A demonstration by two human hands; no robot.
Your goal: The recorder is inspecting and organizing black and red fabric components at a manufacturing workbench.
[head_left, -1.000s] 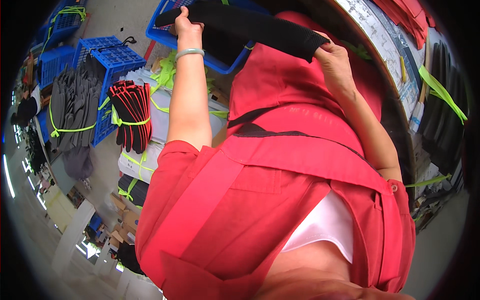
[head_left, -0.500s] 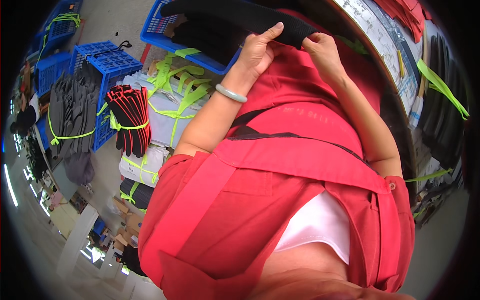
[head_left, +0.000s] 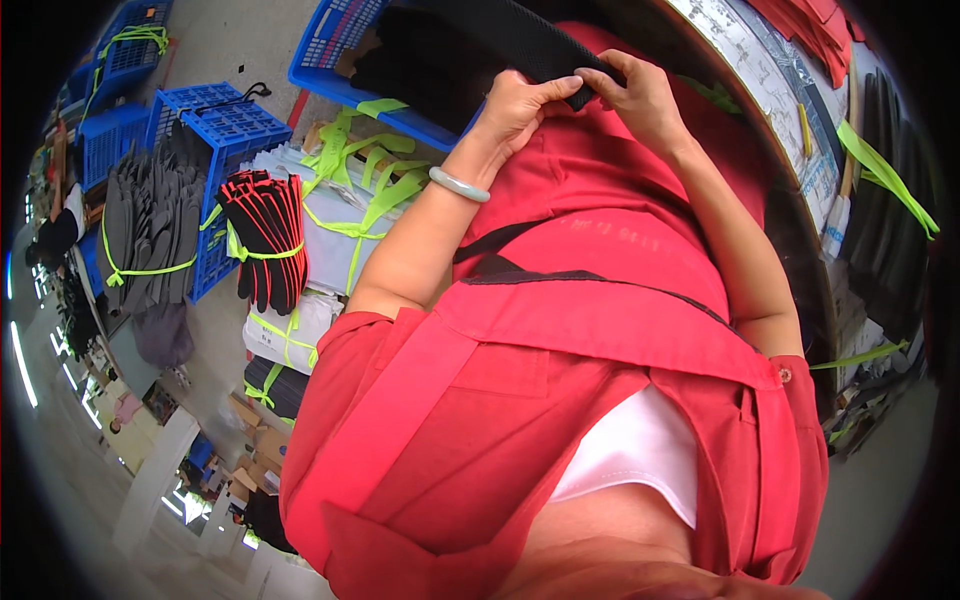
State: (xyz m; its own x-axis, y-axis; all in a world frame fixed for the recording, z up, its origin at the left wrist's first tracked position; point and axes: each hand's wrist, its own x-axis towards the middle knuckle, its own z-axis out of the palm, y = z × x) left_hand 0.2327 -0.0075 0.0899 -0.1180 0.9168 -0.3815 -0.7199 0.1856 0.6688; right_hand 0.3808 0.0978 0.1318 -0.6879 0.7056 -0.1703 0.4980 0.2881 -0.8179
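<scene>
A long strip of black ribbed fabric (head_left: 537, 45) stretches from the top edge down to both my hands, above my red-clad lap. Its kind is not clear from here. My left hand (head_left: 517, 112), with a pale bangle at the wrist, is closed on the near end from the left, thumb lying across it. From the right, my right hand (head_left: 637, 98) pinches the same end between thumb and fingers. The two thumbs almost meet. A blue plastic crate (head_left: 330, 83) holding dark fabric pieces (head_left: 415, 75) stands beyond my left hand.
Left of me are a bundle of black and red gloves (head_left: 268, 235), a bundle of grey gloves (head_left: 150, 220), tied white stacks (head_left: 340, 255) and an upturned blue crate (head_left: 215, 115). A worn table edge (head_left: 745, 95) runs along the right, near tied black pieces (head_left: 885, 200).
My hands have come closer together at the end of the black fabric. Its far part has shifted right and now leaves the picture at the top.
</scene>
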